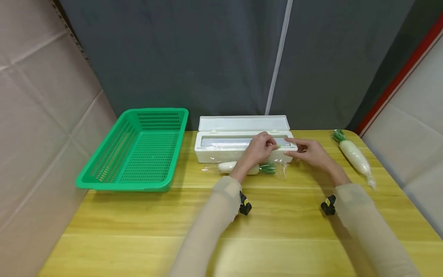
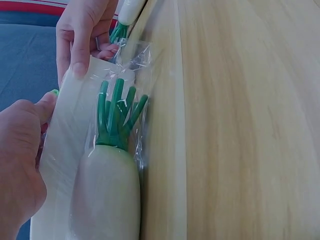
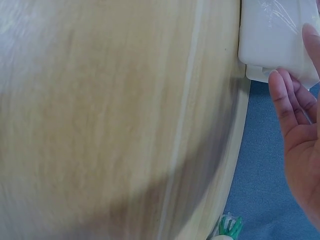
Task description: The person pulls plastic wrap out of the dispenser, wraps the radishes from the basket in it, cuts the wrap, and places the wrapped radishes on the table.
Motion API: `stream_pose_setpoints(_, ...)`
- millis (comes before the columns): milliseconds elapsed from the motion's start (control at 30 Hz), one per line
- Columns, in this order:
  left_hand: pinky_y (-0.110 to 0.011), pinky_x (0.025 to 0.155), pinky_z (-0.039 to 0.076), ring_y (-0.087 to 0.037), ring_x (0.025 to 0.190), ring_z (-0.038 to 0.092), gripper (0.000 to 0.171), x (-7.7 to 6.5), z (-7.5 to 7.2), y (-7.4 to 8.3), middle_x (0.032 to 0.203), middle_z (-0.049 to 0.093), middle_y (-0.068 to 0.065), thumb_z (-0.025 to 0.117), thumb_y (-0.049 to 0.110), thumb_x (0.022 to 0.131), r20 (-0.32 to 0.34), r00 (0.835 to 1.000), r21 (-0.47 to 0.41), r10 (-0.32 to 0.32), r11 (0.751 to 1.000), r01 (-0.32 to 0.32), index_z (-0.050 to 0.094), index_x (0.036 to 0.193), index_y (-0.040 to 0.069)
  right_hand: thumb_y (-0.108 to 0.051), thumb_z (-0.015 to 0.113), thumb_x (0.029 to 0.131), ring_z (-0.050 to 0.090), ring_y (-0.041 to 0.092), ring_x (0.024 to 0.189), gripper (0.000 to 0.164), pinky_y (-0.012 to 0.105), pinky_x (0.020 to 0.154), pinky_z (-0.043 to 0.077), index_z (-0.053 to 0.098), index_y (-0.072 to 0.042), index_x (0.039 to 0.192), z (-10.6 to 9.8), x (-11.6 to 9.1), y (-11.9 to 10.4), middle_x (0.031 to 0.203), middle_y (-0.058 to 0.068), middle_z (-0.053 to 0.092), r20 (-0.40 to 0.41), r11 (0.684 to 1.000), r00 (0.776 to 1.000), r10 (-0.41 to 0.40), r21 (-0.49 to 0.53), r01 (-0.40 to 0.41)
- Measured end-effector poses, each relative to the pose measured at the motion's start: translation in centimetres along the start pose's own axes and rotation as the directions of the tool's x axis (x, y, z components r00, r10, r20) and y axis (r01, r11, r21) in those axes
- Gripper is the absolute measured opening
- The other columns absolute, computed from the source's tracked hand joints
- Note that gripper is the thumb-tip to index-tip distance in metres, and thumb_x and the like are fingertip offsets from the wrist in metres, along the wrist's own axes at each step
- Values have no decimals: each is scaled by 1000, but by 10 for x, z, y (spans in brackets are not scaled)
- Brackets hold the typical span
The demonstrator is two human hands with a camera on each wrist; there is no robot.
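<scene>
A white cling film dispenser (image 1: 221,155) stands at the back of the table with its lid (image 1: 242,123) raised and a film roll (image 1: 225,142) inside. My left hand (image 1: 260,148) bends over its front edge, fingers curled, pinching a small green piece (image 1: 278,146) by the edge. With thumb and fingers, my right hand (image 1: 313,154) grips the dispenser's right end; in the right wrist view its fingers (image 3: 283,100) reach round that end. Against the dispenser's front lies a white radish (image 2: 106,195) with green stalks, in clear film, partly hidden by my left wrist in the head view.
A green plastic basket (image 1: 166,175) stands at the left of the wooden table (image 1: 277,242). Another film-wrapped radish (image 1: 356,157) lies near the right edge. A dark grey curtain (image 1: 173,57) hangs behind the table.
</scene>
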State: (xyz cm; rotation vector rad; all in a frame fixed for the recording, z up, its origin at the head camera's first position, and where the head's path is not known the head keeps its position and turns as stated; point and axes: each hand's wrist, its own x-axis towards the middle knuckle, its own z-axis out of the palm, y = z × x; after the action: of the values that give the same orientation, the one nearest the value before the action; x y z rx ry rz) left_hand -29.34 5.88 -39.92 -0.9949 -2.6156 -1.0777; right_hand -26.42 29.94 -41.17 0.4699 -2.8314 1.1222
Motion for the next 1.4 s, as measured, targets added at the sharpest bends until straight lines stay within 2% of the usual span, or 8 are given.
stream_pose_setpoints(200, -15, 69, 43, -10, 79, 55, 15, -3, -1, -3, 90, 60, -1, 71, 21, 97, -14, 1000, -10, 10, 1000, -10, 74, 96, 6, -33, 78, 91, 56, 21, 66, 53, 27, 53, 40, 63, -22, 140, 2, 1, 1, 75, 8, 62, -14, 1000, 1000, 15, 18, -15)
stream_pose_setpoints(333, -16, 69, 43, -12, 80, 55, 15, -4, -4, -5, 89, 59, -1, 71, 21, 97, -13, 1000, -19, 5, 1000, -5, 74, 96, 7, -32, 77, 91, 56, 21, 66, 53, 24, 52, 39, 62, -19, 141, 1, 0, -1, 76, 10, 63, -2, 1000, 1000, -11, 15, 11)
stream_pose_setpoints(633, -18, 70, 45, -14, 80, 55, 14, -11, -13, -15, 89, 59, -4, 70, 18, 97, -20, 999, -38, 46, 998, -47, 73, 96, 5, -32, 78, 91, 55, 18, 63, 54, 26, 51, 39, 63, -19, 140, 2, 2, 1, 75, 8, 60, -17, 1000, 1000, -4, 18, 5)
stream_pose_setpoints(933, -18, 69, 44, -14, 79, 54, 14, -21, -24, -27, 87, 58, -4, 71, 17, 96, -42, 998, -63, 37, 997, -40, 73, 95, 3, -35, 76, 92, 55, 20, 68, 55, 26, 55, 40, 61, -21, 142, 2, 2, 4, 77, 7, 61, -4, 1000, 1000, 4, -6, -4)
stream_pose_setpoints(1400, -19, 70, 45, -15, 80, 55, 12, -34, -39, -38, 88, 59, -5, 72, 15, 95, -62, 998, -63, 21, 998, -25, 72, 96, 3, -36, 76, 92, 56, 22, 69, 56, 27, 55, 38, 59, -22, 143, 2, 1, 4, 78, 9, 62, 11, 1000, 1000, 16, 20, -17)
